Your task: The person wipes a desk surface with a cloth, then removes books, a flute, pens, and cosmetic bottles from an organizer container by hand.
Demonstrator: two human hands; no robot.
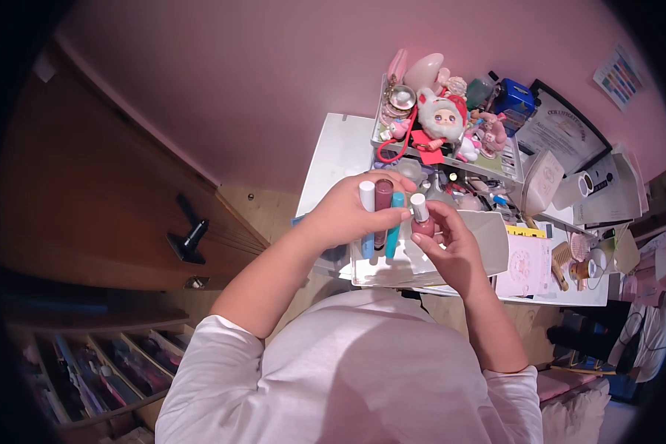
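Observation:
My left hand (342,213) is closed around three slim cosmetic tubes, held upright side by side. One is a blue tube with a white cap (367,196), the middle one a dark mauve tube (383,195), and the last a teal tube (394,226). In my right hand (453,240) is a nail polish bottle (422,224) with a white cap and dusky pink body, gripped between thumb and fingers. Both hands are close together above a white open bin (488,240), whose inside is partly hidden by them.
Behind the hands, a white desk (342,144) carries a shelf (496,172) with a plush doll (442,118), figurines and a blue box (516,102). Cosmetics crowd underneath. A pink notebook (524,263) and wooden comb (561,266) lie right. At left are a door (111,177) and a divided drawer (100,370).

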